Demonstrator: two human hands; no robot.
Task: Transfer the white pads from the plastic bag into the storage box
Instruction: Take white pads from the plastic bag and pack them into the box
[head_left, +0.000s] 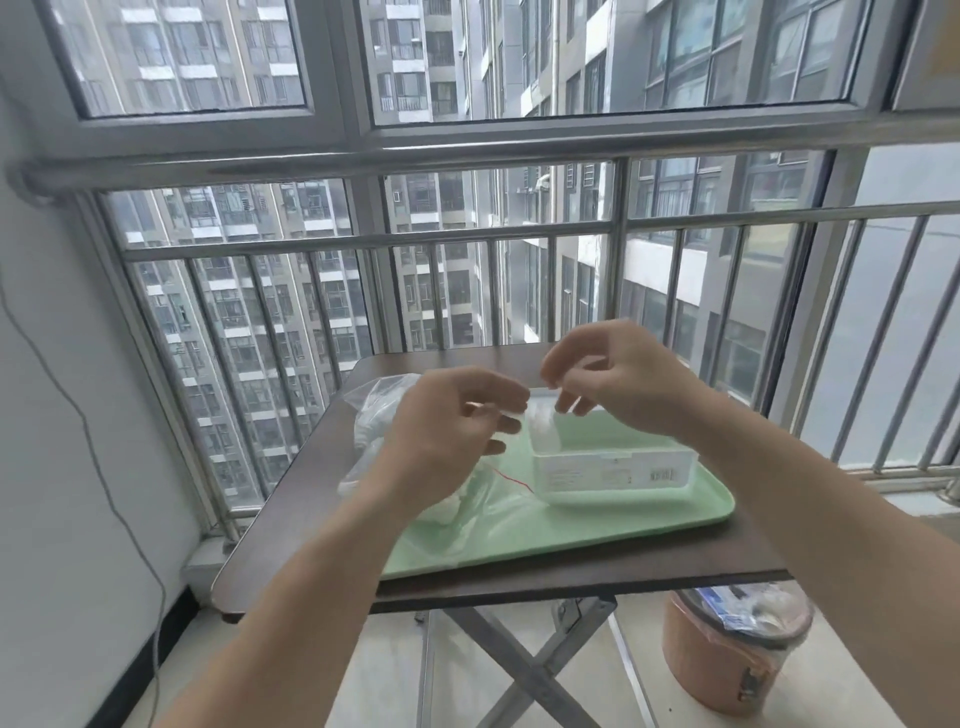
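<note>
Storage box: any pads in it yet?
Looks empty: storage box shows only green tray through its clear walls; the right hand hides part.

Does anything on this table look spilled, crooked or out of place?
Nothing spilled or damaged. The plastic bag slumps half on the green tray, half on the table, with a thin red thread lying on it. The storage box sits upright on the tray.
</note>
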